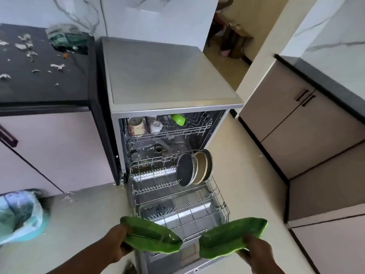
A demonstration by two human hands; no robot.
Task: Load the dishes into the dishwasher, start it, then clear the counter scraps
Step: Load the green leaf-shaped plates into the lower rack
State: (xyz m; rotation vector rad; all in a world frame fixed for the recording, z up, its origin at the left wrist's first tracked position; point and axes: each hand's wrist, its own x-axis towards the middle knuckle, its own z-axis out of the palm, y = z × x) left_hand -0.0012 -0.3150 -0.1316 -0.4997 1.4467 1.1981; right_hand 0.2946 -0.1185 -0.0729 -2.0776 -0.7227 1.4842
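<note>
The dishwasher (169, 76) stands open with its lower rack (217, 196) pulled out over the door. Three round plates (194, 167) stand upright at the rack's back right. The upper rack (177, 131) holds two cups (136, 126) and a green bowl (178, 119). My left hand (114, 244) grips a green leaf-shaped dish (150, 236) above the rack's front edge. My right hand (256, 252) grips a second green leaf-shaped dish (231, 238) beside it.
The dark counter (43, 80) at the left carries scattered pale scraps (27, 44) and a crumpled green-and-white bag (67, 38). A bin lined with a light blue bag (19, 214) stands on the floor at the left. Beige cabinets (308, 135) line the right.
</note>
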